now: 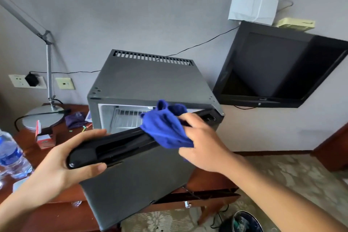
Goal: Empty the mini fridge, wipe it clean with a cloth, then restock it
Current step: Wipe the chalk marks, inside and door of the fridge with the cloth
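A grey mini fridge stands on a wooden desk, its door swung partly open toward me. My left hand grips the free corner of the door's black top edge, thumb above and fingers below. My right hand holds a bunched blue cloth against that top edge near the middle. Through the gap I see a white interior with a wire shelf; no items show inside.
On the desk to the left stand a water bottle, a small red-and-white carton, a purple cloth and a desk lamp base. A black TV hangs at right. A bin sits on the carpet.
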The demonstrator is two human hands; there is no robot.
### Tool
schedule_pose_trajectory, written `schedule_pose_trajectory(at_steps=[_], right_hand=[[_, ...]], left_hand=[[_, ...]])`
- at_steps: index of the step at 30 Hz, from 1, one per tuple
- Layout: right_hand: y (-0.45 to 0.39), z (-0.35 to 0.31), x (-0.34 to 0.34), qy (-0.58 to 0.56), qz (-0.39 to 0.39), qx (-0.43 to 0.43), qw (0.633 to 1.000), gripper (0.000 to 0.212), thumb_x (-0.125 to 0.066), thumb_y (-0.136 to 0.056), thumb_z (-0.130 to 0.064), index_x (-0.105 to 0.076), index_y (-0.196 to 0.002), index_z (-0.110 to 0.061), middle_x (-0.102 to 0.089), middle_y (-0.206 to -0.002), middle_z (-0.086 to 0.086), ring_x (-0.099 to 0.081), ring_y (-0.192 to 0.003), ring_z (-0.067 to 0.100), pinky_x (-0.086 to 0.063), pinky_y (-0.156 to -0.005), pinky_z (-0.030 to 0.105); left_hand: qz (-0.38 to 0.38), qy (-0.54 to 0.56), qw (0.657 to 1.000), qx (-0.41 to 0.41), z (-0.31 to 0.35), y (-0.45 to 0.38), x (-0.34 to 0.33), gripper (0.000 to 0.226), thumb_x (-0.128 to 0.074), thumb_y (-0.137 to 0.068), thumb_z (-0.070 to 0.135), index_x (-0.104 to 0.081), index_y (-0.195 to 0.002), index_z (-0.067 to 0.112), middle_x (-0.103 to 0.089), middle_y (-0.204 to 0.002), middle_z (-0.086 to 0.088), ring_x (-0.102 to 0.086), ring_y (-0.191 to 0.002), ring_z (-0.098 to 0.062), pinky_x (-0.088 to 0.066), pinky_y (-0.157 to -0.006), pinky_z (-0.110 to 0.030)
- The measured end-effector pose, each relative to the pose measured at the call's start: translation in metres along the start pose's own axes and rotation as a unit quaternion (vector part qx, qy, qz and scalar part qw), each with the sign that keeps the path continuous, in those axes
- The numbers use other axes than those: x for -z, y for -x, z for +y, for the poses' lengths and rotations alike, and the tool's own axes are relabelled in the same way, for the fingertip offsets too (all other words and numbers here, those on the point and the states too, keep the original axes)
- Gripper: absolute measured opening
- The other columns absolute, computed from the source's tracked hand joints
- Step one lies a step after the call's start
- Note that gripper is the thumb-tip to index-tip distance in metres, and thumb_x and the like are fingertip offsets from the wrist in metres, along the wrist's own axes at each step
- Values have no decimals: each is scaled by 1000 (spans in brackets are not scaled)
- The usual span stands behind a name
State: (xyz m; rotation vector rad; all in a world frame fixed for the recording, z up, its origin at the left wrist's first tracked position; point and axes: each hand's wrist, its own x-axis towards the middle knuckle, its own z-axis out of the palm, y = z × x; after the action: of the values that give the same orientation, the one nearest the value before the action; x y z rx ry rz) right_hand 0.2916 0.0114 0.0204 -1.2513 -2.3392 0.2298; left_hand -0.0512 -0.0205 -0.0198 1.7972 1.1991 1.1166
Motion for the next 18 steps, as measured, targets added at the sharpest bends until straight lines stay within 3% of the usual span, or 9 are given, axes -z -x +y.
schedule_pose_trajectory(at_steps=[2, 6, 9, 11, 13, 14, 15, 16, 18], right_hand=[[-3, 5, 11, -16, -5, 5, 1000, 29, -71, -70, -15, -72, -99, -13, -59, -110, -9, -56, -101, 11, -47, -83, 31], [-6, 52, 70, 0, 30, -108, 994, 14, -68, -66, -24, -64, -79, -21, -63, -74, -5, -59, -70, 15, -50, -67, 37], [-3, 95, 110, -125, 138, -205, 961, 37, -70, -64, -17, -61, -94, -35, -69, -83, -6, -62, -74, 10, -47, -70, 31], [-3, 110, 121, -230, 171, -216, 933, 51, -68, -66, -20, -60, -112, -41, -71, -101, -2, -64, -83, 12, -48, -66, 26], [-14, 109, 112, -326, 112, -209, 915, 40, -69, -78, -28, -64, -117, -38, -72, -98, -3, -59, -69, 12, -38, -49, 22], [-21, 103, 99, -326, 84, -209, 918, 24, -70, -85, -31, -68, -109, -32, -71, -93, -5, -57, -65, 9, -38, -50, 22], [-29, 97, 82, -285, 61, -210, 933, 11, -70, -89, -38, -67, -97, -30, -71, -95, -7, -59, -71, 7, -43, -60, 24], [-35, 88, 66, -186, 42, -197, 962, 18, -69, -88, -49, -61, -85, -33, -68, -97, -12, -58, -83, 8, -42, -73, 26], [-46, 65, 31, -3, 82, -144, 986, 39, -63, -80, -64, -44, -69, -32, -55, -83, -13, -51, -89, 17, -33, -74, 31]], left_hand=[[8, -20, 1000, 4, 4, -1, 1, 70, -88, -56, 34, -68, -121, 49, -78, -107, 13, -72, -97, 1, -50, -84, -6], [7, -34, 999, 13, 9, 2, 0, 71, -89, -56, 39, -67, -122, 48, -78, -106, 12, -73, -98, -1, -52, -85, -8], [3, -31, 999, 23, 8, 4, 1, 78, -86, -53, 55, -67, -128, 41, -77, -114, 10, -72, -105, -4, -53, -92, -15], [7, -37, 999, 15, 5, 4, 0, 79, -88, -56, 52, -66, -130, 36, -75, -120, 9, -70, -111, -7, -52, -96, -19], [27, -27, 999, 9, 0, 5, -5, 74, -89, -61, 37, -64, -131, 32, -73, -124, 8, -68, -114, -8, -51, -98, -17], [43, -19, 999, 13, -1, 6, -8, 71, -87, -62, 31, -65, -129, 31, -73, -123, 7, -69, -113, -8, -50, -97, -16], [59, -14, 998, 16, -3, 6, -11, 68, -87, -61, 30, -65, -126, 29, -74, -120, 6, -69, -110, -7, -51, -95, -14], [74, -11, 997, 23, -6, 6, -14, 65, -88, -61, 32, -66, -122, 27, -74, -116, 5, -70, -105, -7, -51, -92, -14], [104, 8, 994, 41, -12, 7, -21, 61, -87, -62, 44, -66, -116, 24, -72, -111, 2, -69, -99, -10, -51, -88, -16]])
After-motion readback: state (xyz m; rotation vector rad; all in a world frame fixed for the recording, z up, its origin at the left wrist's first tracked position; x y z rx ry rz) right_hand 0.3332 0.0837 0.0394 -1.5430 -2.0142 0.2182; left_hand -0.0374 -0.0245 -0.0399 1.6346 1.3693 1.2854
